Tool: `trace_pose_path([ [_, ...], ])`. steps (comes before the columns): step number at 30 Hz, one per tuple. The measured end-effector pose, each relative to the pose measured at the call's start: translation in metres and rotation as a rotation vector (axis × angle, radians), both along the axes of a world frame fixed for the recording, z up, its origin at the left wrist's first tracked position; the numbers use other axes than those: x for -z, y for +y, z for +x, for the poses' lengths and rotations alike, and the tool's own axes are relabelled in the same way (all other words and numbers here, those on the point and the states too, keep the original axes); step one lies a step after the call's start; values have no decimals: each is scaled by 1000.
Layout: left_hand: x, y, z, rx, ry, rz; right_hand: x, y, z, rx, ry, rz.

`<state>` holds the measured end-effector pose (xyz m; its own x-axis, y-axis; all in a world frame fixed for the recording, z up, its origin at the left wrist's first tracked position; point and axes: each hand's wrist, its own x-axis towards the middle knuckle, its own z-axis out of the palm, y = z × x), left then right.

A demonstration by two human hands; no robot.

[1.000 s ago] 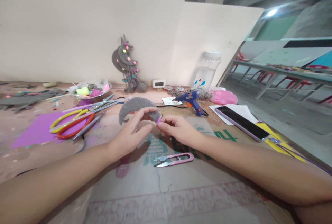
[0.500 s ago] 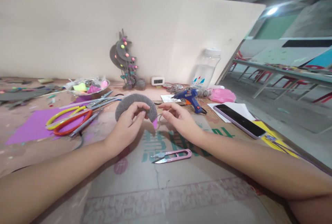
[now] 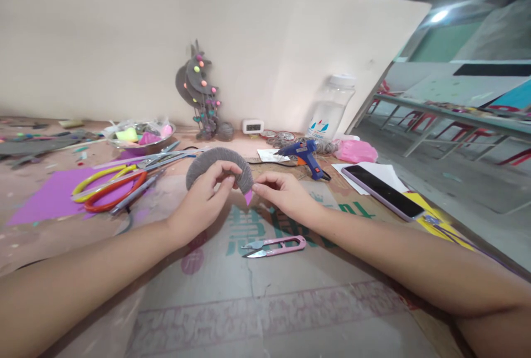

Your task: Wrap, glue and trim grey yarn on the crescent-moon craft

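In the head view, my left hand [image 3: 211,192] is closed on a crescent shape [image 3: 211,160] wound in grey yarn. A bare purple tip [image 3: 248,197] shows at the crescent's right end. Close beside that tip, my right hand [image 3: 280,192] pinches the grey yarn, its thumb and fingertips pressed together. The strand itself is mostly hidden by the fingers. Below both hands, a pair of pink-handled thread snips [image 3: 276,247] lies on the cardboard [image 3: 199,302], blades pointing left.
To the left lie large scissors [image 3: 112,189], purple sheets [image 3: 45,200] and a bowl [image 3: 155,146] of coloured bits. Behind stand a decorated grey moon ornament [image 3: 197,89], a small clock [image 3: 253,126] and a bottle [image 3: 329,109]. A blue glue gun [image 3: 306,156] and phone [image 3: 381,192] are at right.
My right hand's fingers have closed into a pinch and come in beside the purple tip. The left hand keeps its hold on the crescent. The view has shifted slightly.
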<state>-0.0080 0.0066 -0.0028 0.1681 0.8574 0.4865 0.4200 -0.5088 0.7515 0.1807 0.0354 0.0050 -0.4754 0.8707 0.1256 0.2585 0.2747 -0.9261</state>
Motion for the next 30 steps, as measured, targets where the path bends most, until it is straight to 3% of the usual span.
trace_pose_path([
  [11, -5, -3, 2, 7, -25, -114, 1, -5, -2, 53, -16, 123],
  [18, -1, 3, 1, 10, -191, -150, 4, 4, 1, 31, -160, 281],
  [20, 0, 5, 0, -6, -218, -157, 4, 6, 2, 33, -165, 262],
  [25, 3, 8, 0, -19, -243, -161, 5, 13, 4, 152, 90, 115],
  [28, 3, 8, 1, -13, -246, -182, 4, 19, 8, 279, 321, 123],
  [30, 2, 7, 1, -11, -242, -201, 3, 22, 11, 321, 352, 157],
])
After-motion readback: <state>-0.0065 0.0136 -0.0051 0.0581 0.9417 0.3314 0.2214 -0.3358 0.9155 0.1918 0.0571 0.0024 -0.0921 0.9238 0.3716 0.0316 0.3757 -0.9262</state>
